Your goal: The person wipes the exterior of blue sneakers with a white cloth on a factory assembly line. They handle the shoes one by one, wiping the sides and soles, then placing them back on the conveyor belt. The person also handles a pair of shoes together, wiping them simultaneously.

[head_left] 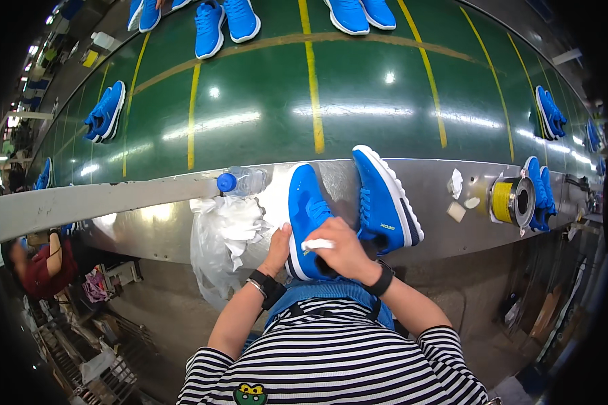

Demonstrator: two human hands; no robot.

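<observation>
- One blue shoe (300, 202) is right up front on the metal counter (165, 233), toe pointing away, heel by the person's waist, basically between both hands.
- Left hand (277, 248): fingers up against the shoe's left side; can't tell how far they curl around it.
- Right hand (342, 251): fingers pinched on a white wad (319, 244), over the back half of that shoe.
- Second blue shoe (384, 196) is just past the right hand, off to its right, toe also away.
- Left of the shoes: clear plastic bag (209, 263), blue-capped bottle (248, 181). Well off right, a yellow reel (502, 201).
- Further out: green surface (250, 135) with yellow lines, more blue shoes (209, 30) way across it.
</observation>
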